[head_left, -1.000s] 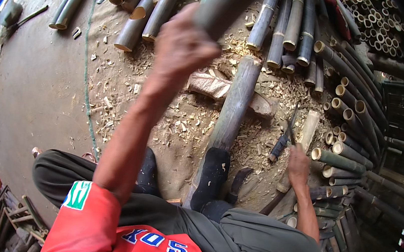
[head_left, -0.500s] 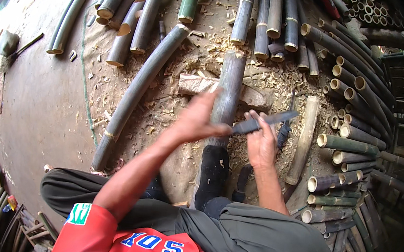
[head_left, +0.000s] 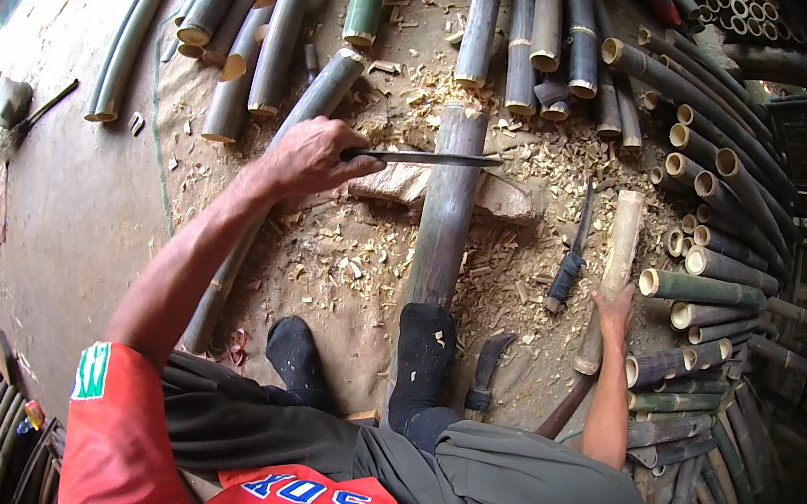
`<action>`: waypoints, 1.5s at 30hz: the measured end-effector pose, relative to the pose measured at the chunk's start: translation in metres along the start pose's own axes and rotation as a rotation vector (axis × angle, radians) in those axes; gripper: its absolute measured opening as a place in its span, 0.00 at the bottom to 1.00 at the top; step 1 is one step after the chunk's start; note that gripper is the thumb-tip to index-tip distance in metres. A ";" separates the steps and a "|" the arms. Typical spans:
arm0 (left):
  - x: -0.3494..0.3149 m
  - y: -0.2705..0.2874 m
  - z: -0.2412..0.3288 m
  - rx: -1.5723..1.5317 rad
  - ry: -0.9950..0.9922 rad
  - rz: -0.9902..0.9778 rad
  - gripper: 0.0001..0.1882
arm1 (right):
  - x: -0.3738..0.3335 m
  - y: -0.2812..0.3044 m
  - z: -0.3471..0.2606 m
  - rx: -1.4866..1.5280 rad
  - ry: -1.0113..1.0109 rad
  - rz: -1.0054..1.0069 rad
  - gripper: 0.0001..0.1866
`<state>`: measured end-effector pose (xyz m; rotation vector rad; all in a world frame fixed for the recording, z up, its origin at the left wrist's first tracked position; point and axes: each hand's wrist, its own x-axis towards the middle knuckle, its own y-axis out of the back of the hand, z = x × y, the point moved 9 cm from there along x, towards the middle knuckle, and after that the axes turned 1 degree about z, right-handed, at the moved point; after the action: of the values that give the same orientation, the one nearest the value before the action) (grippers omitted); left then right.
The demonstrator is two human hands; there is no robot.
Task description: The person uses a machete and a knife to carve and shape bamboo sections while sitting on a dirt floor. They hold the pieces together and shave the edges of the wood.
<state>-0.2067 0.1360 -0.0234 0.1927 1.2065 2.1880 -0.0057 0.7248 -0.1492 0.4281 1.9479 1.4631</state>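
Observation:
My left hand (head_left: 320, 156) is closed round the handle of a knife (head_left: 435, 158). Its dark narrow blade points right, passing over a grey-green bamboo pole (head_left: 445, 227). That pole lies across a wooden block (head_left: 387, 184), with my socked foot (head_left: 424, 355) against its near end. Off to the right, my right hand (head_left: 613, 313) grips a pale, rounded bamboo piece (head_left: 624, 234) lying on the shavings; some of its fingers are hidden. Between the pole and the pale piece lies another knife (head_left: 572, 258) with a wrapped handle. A short curved blade (head_left: 487, 368) rests nearer my leg.
Bamboo poles (head_left: 290, 27) line the far side, their cut ends toward me. More cut tubes (head_left: 711, 290) are stacked at the right. Pale shavings (head_left: 535, 167) cover the ground around the block. One long bamboo pole (head_left: 256, 224) lies at the left of my work.
The knife has passed from my right hand to my left, which has moved left and away from the pole. My right hand has moved right onto the pale bamboo piece. My left foot now shows.

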 end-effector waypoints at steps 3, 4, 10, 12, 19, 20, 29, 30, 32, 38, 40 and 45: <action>0.025 -0.010 0.001 0.020 -0.076 -0.053 0.33 | 0.013 0.013 0.037 0.023 0.107 0.071 0.48; 0.030 -0.015 0.005 0.036 -0.098 -0.053 0.33 | 0.011 0.019 0.046 0.080 0.106 0.108 0.42; 0.021 -0.025 -0.007 0.128 -0.069 -0.082 0.37 | -0.073 0.049 -0.077 1.135 0.006 -0.330 0.33; 0.026 -0.029 -0.008 0.142 -0.058 -0.099 0.38 | -0.097 0.064 -0.108 1.302 0.032 -0.344 0.31; 0.032 -0.036 -0.007 0.147 -0.142 -0.064 0.39 | -0.143 0.100 -0.195 1.326 0.202 -0.586 0.39; 0.034 -0.038 -0.007 0.155 -0.135 -0.075 0.38 | -0.152 0.104 -0.208 1.329 0.242 -0.587 0.40; 0.035 -0.039 -0.009 0.202 -0.086 -0.126 0.34 | -0.173 0.111 -0.242 1.205 0.234 -0.663 0.42; 0.035 -0.039 -0.009 0.199 -0.088 -0.125 0.34 | -0.174 0.111 -0.243 1.193 0.245 -0.667 0.43; 0.034 -0.039 -0.009 0.196 -0.096 -0.115 0.33 | -0.175 0.111 -0.243 1.170 0.236 -0.653 0.45; 0.030 -0.042 -0.008 0.229 -0.041 -0.162 0.30 | -0.173 0.137 -0.252 0.972 0.279 -0.559 0.54; 0.028 -0.042 -0.013 0.243 -0.006 -0.180 0.28 | -0.167 0.165 -0.272 0.909 0.402 -0.489 0.58; 0.035 -0.044 -0.007 0.253 -0.031 -0.163 0.31 | -0.153 0.144 -0.283 0.684 0.558 -0.177 0.48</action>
<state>-0.2172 0.1687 -0.0687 0.2228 1.4279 1.8844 -0.1012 0.4732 0.0776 0.1230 2.8480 0.8132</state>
